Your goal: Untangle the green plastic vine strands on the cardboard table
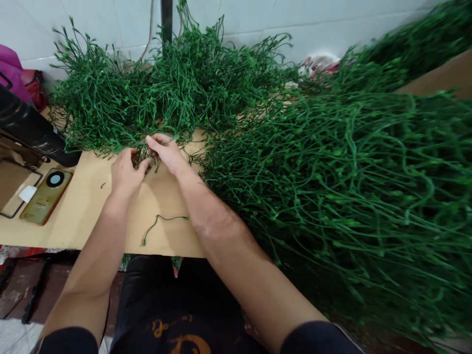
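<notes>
My left hand (127, 172) is at the near edge of a heap of thin green stems (177, 83) with small bud-like tips. Its thumb and fingers curl around a small bunch of stems (142, 156). Close beside it, my right hand (165, 151) has thumb and forefinger pinched on a green stem over the same bunch. The fingers partly cover where the stems are gripped. One loose stem (158, 219) lies bent on the tan tabletop (96, 211) between my forearms, and a tiny green scrap (103, 185) lies left of my left hand.
A far larger mass of green stems (332, 187) spreads along my right side, past the table. At the left are a phone (46, 196), a black cylinder (35, 128), a brown case (14, 187) and a purple bag (11, 69). A tiled wall (250, 19) stands behind.
</notes>
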`<control>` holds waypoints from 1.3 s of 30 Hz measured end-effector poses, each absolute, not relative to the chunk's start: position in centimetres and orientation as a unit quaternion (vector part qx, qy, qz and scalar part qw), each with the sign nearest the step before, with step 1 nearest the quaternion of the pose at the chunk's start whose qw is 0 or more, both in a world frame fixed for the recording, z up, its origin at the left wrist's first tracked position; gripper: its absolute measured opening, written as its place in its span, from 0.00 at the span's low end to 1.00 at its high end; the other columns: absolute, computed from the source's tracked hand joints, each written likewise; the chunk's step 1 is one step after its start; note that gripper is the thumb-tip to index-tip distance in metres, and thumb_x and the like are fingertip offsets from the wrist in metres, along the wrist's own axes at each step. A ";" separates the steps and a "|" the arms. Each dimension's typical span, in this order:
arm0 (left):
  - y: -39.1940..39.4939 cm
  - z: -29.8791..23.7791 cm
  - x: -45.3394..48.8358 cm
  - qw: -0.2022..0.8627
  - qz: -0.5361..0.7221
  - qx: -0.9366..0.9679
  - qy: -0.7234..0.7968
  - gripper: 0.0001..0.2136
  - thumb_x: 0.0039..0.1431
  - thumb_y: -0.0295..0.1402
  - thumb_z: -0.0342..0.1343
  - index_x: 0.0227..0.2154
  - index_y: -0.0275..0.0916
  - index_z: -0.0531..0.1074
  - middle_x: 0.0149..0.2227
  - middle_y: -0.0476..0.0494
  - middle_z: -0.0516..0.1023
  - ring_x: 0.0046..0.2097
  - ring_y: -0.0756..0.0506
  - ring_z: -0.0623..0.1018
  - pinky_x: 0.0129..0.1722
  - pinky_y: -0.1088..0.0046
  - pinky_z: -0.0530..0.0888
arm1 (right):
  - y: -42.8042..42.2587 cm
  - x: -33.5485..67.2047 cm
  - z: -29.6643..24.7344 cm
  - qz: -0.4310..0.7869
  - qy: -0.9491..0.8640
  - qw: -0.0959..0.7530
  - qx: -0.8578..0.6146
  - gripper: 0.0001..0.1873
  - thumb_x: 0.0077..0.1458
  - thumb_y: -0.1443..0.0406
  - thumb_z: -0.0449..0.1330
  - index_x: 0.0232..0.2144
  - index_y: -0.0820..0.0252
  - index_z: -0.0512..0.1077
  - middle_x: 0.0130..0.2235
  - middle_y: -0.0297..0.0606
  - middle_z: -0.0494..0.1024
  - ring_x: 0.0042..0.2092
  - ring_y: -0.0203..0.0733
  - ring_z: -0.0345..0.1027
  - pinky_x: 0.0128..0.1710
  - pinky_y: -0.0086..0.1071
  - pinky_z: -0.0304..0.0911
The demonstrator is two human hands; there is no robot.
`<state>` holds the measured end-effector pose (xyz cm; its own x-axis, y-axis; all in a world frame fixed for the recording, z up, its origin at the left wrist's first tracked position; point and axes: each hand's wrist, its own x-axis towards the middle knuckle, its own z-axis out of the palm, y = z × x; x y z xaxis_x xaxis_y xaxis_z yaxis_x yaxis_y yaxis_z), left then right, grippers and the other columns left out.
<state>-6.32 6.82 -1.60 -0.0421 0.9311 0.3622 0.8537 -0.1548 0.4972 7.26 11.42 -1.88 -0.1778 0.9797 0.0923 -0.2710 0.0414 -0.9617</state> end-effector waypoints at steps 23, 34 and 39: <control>5.4 0.0 -6.1 0.060 0.242 0.746 0.618 0.08 0.58 0.36 0.42 0.26 0.40 0.61 0.29 0.43 0.70 0.34 0.44 0.69 0.35 0.69 0.65 | 11.4 7.8 -2.4 0.675 -0.466 0.460 -0.340 0.26 0.32 0.49 0.70 0.18 0.62 0.63 0.18 0.24 0.61 0.22 0.25 0.50 0.22 0.27 0.41; 6.0 -0.7 -6.5 0.084 0.223 0.737 0.632 0.11 0.61 0.38 0.43 0.27 0.40 0.64 0.30 0.41 0.72 0.37 0.42 0.72 0.40 0.65 0.68 | 11.5 7.6 -2.1 0.704 -0.435 0.436 -0.353 0.20 0.50 0.51 0.62 0.24 0.63 0.68 0.22 0.33 0.73 0.25 0.29 0.63 0.25 0.26 0.60; 5.6 -0.3 -7.2 -0.002 0.340 0.701 0.626 0.08 0.54 0.35 0.52 0.36 0.38 0.66 0.40 0.37 0.69 0.47 0.40 0.70 0.49 0.61 0.68 | 11.5 7.5 -1.9 0.712 -0.392 0.458 -0.359 0.17 0.56 0.55 0.58 0.25 0.64 0.68 0.24 0.35 0.72 0.28 0.31 0.65 0.29 0.28 0.63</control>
